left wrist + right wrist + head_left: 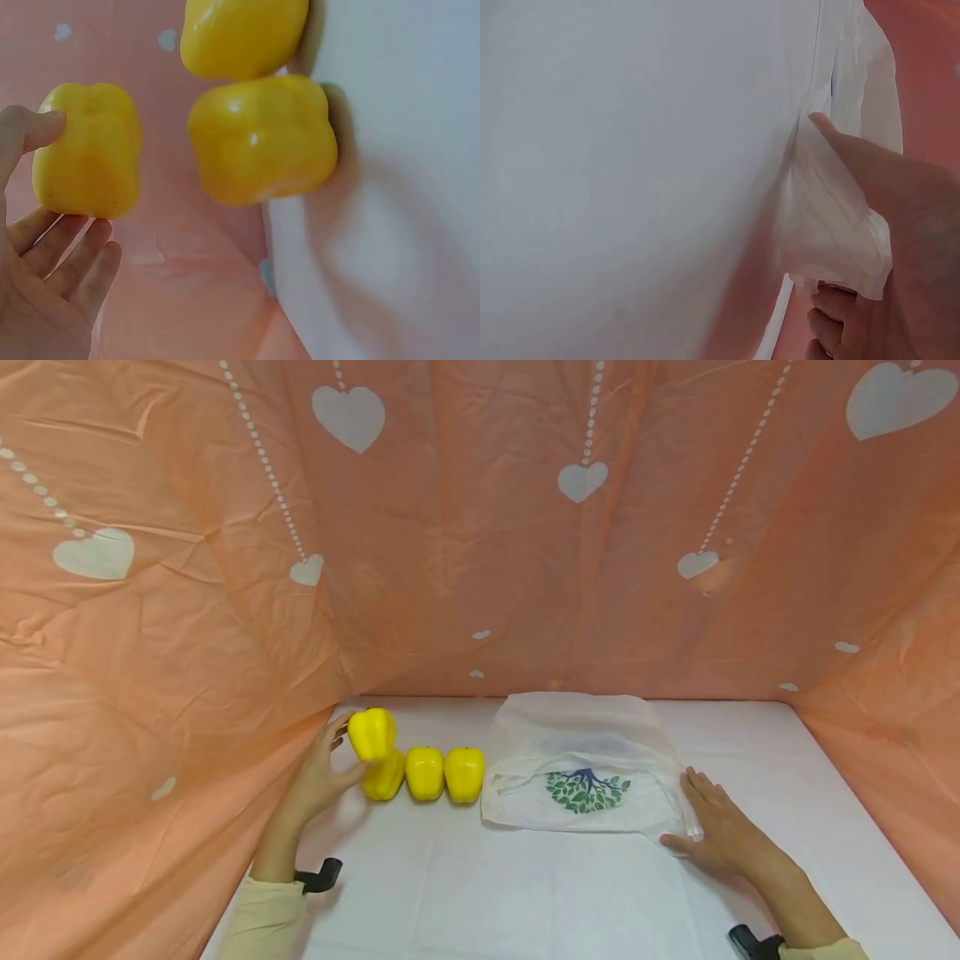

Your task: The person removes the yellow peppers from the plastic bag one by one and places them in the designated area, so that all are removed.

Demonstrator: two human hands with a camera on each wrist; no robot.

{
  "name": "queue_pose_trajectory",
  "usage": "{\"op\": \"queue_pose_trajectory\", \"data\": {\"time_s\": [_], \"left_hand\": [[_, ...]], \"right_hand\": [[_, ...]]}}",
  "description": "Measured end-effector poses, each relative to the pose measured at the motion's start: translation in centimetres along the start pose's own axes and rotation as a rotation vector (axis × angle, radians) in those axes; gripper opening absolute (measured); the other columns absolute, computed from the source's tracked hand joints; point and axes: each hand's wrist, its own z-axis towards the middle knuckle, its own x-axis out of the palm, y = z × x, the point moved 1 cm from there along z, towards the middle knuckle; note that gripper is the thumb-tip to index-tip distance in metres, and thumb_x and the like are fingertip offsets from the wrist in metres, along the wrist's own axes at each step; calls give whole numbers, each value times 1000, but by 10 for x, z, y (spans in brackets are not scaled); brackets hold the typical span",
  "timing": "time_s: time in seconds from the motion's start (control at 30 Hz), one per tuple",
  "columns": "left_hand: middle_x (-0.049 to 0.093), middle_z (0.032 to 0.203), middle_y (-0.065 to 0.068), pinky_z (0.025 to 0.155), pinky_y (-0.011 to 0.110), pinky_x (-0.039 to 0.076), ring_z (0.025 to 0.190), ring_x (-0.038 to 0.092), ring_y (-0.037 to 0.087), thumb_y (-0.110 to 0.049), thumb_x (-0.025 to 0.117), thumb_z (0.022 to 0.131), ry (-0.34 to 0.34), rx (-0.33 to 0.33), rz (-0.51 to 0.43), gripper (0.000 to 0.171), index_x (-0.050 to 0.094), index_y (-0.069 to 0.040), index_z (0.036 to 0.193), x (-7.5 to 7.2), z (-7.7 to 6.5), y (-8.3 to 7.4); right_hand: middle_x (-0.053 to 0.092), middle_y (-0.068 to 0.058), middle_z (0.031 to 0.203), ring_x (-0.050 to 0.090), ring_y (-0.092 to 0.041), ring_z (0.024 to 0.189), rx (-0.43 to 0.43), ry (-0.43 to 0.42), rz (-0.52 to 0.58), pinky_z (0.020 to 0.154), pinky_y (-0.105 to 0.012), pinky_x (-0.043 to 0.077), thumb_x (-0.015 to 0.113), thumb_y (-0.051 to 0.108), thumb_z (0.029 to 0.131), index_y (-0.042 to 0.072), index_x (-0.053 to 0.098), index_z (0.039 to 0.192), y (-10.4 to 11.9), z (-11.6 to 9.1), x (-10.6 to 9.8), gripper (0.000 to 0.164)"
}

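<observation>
My left hand holds a yellow bell pepper between thumb and fingers, raised above the table. In the left wrist view the thumb lies across the side of this pepper and the fingertips are at its lower end. Three more yellow bell peppers stand in a row, the leftmost partly hidden by the held one. To their right a white plastic bag with a printed tree lies flat. My right hand rests at the bag's right edge, fingers extended; in the right wrist view the thumb touches the bag's plastic.
A white cloth covers the table. Orange sheeting with white hearts hangs behind and along both sides. Each wrist wears a black camera mount.
</observation>
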Motion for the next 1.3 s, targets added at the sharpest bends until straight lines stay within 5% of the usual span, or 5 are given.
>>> {"op": "queue_pose_trajectory", "data": {"time_s": [0.63, 0.93, 1.3], "left_hand": [[28, 165, 34, 120, 75, 28, 149, 30, 62, -5, 78, 96, 95, -143, 42, 88, 24, 1, 165, -34, -20, 27], [31, 161, 37, 117, 75, 28, 148, 30, 65, 4, 79, 92, 92, -95, -7, 87, 28, 6, 163, -38, -24, 38], [26, 163, 39, 117, 78, 30, 144, 34, 65, -9, 79, 96, 166, -166, 53, 88, 24, 8, 163, -32, -29, 57]], "right_hand": [[21, -40, 168, 20, -58, 155, 9, -1, -19, 126, -70, 18, 85, 53, 85, -17, 25, 161, -1, 1, 2, 119], [20, -40, 168, 20, -58, 155, 6, -2, -2, 128, -68, 15, 85, 52, 85, -17, 26, 160, -2, 1, 3, 119], [21, -40, 168, 20, -58, 155, 1, -6, -9, 129, -67, 16, 84, 54, 85, -17, 26, 160, -3, 1, 3, 119]]}}
